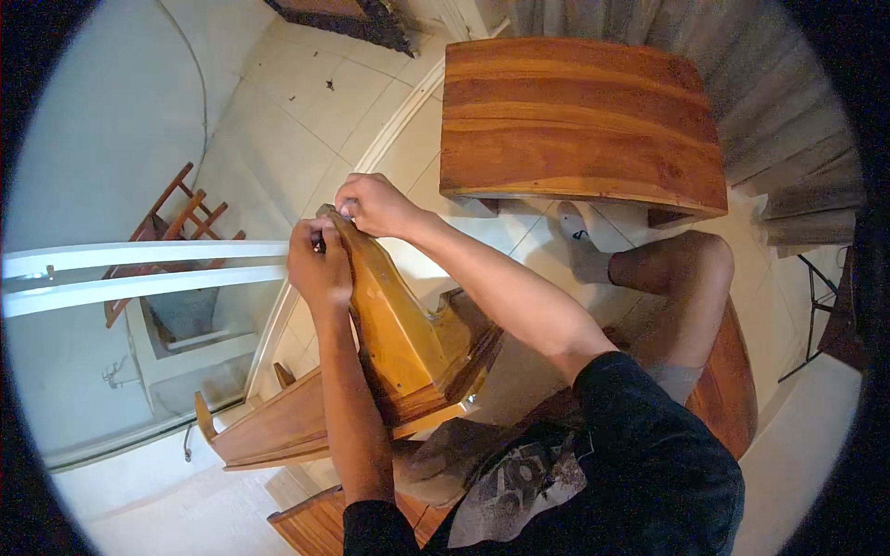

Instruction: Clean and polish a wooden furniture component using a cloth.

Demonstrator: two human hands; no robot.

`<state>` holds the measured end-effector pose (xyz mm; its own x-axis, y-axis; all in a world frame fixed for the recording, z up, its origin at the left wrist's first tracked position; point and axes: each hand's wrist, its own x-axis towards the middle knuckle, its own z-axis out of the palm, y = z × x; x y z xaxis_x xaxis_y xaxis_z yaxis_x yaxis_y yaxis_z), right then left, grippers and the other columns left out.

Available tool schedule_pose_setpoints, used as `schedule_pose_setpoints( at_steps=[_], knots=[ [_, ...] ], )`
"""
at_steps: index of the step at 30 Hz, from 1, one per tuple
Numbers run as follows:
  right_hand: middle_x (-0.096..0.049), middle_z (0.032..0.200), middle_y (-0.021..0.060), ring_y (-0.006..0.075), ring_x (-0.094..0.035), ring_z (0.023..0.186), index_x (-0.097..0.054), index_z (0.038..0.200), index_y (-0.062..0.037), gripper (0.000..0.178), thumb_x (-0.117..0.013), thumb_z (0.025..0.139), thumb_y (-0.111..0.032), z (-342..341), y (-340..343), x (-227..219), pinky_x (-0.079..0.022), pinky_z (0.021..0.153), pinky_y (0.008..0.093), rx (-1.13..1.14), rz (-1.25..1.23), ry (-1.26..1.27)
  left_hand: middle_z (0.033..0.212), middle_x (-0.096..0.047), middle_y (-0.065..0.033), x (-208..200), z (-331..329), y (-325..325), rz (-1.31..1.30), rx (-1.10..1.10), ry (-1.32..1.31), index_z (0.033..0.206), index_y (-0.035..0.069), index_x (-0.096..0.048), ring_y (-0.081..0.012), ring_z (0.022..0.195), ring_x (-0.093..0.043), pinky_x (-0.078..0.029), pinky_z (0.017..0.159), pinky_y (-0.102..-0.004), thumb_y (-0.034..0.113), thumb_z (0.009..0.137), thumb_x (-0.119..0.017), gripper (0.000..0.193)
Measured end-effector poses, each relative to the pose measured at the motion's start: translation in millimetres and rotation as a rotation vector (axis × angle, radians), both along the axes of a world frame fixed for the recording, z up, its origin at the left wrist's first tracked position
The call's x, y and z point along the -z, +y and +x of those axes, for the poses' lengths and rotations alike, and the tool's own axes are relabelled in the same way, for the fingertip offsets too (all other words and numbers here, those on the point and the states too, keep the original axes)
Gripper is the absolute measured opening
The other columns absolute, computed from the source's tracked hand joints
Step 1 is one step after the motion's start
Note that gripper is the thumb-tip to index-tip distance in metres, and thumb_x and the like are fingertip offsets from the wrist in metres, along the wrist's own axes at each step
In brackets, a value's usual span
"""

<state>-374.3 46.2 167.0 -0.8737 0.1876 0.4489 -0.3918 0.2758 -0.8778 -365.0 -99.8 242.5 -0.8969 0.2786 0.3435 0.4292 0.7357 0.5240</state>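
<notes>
A tapered wooden furniture leg (394, 320) slants up from a wooden frame piece (278, 426) in front of me. My left hand (318, 264) is closed around the leg's upper end on its left side. My right hand (373, 204) sits on the very tip of the leg, fingers pinched together there; a small dark part shows between the two hands, but I cannot make out what it is. Both forearms reach up from the lower edge.
A wooden tabletop (579, 120) stands ahead on the pale tiled floor (306, 102). My bent knee (691, 269) and socked foot (584, 259) lie at right. A small wooden rack (176, 227) leans at left behind white rails (139, 269). Grey curtains (788, 139) hang at far right.
</notes>
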Motion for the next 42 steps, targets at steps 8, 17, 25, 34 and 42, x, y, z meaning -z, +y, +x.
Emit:
schedule_pose_setpoints(
  at_steps=[8,17,25,34,42],
  knots=[
    [-0.066,0.091,0.0179,0.0379,-0.066,0.09,-0.071,0.089,-0.0006,0.007,-0.068,0.084,-0.004,75,1,-8,-0.053,0.084,0.0438,0.036,-0.202,-0.107,0.093,-0.075,-0.0128,2,3,1,0.134,0.046,0.042,0.1,0.0,-0.07,-0.0212,0.088,-0.072,-0.055,0.083,-0.0337,0.015,0.097,-0.066,0.017],
    [-0.07,0.093,0.0106,0.0235,-0.066,0.092,-0.072,0.099,-0.0011,0.012,-0.073,0.089,-0.007,156,26,-24,-0.051,0.084,0.0365,-0.179,-0.139,-0.182,0.095,-0.076,-0.0133,1,5,2,0.103,-0.016,0.021,0.1,-0.001,-0.073,-0.0221,0.089,-0.072,-0.055,0.086,-0.034,0.013,0.095,-0.065,0.016],
    [-0.074,0.097,0.0091,0.0176,-0.068,0.09,-0.074,0.107,-0.0027,0.021,-0.076,0.09,-0.015,58,17,-22,-0.054,0.084,0.0339,-0.007,-0.353,-0.075,0.095,-0.075,-0.0151,0,7,2,0.197,0.046,0.027,0.098,-0.002,-0.073,-0.0233,0.09,-0.071,-0.054,0.087,-0.0342,0.01,0.094,-0.066,0.014],
    [-0.065,0.093,0.0181,0.0363,-0.064,0.093,-0.073,0.102,-0.0004,0.016,-0.069,0.09,-0.01,124,13,-10,-0.051,0.084,0.0445,-0.024,0.088,-0.092,0.092,-0.074,-0.0165,5,4,1,0.24,0.037,0.045,0.094,-0.003,-0.072,-0.0274,0.09,-0.072,-0.055,0.088,-0.0353,0.007,0.093,-0.066,0.011],
    [-0.053,0.097,0.0161,0.0346,-0.055,0.092,-0.065,0.106,0.0061,0.024,-0.066,0.083,-0.002,187,-2,-26,-0.051,0.078,0.0393,0.063,0.38,0.17,0.085,-0.074,-0.0113,10,-1,2,0.185,0.028,0.101,0.1,-0.003,-0.073,-0.015,0.079,-0.067,-0.053,0.074,-0.0288,0.011,0.096,-0.066,0.015]
  ],
)
